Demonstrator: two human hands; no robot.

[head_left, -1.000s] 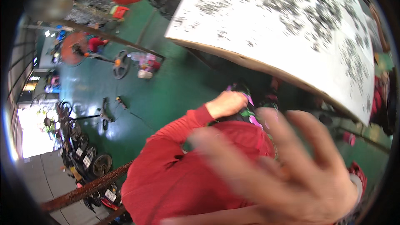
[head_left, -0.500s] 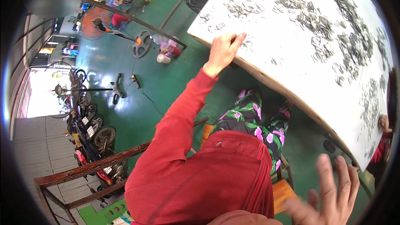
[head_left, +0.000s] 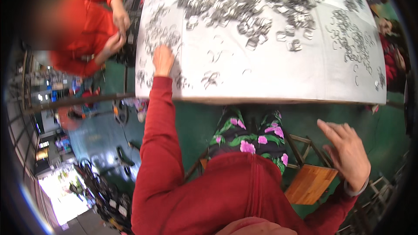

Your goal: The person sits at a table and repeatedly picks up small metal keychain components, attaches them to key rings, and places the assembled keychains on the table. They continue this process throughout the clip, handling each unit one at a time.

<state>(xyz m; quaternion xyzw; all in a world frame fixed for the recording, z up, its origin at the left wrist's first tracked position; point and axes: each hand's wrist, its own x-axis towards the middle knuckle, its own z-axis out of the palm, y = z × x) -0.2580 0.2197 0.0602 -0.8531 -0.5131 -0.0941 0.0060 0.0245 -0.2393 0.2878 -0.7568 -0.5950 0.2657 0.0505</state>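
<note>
My left hand (head_left: 163,61) is curled closed at the left part of the white-covered table (head_left: 270,78). Around it lie small, thin, dark curved pieces (head_left: 159,30), and whatever its fingers hold, if anything, is hidden. A few more curved pieces (head_left: 211,78) are scattered to its right, towards the near edge. Off that edge, at the lower right, hangs my right hand (head_left: 348,152); its fingers are stretched out and nothing is in them. Beneath it is a wooden stool seat (head_left: 311,184).
Heaps of dark, pale-faced curved pieces (head_left: 217,2) cover the far middle of the table. Another loose spread (head_left: 352,43) lies at right. A person in orange (head_left: 93,26) works at far left; another person's hand (head_left: 385,26) shows at right. Motorbikes (head_left: 109,200) stand lower left.
My view has turned towards the table, which now lies straight ahead. My left hand has moved from the table's edge onto its top among the curved pieces. The right hand stays off the table.
</note>
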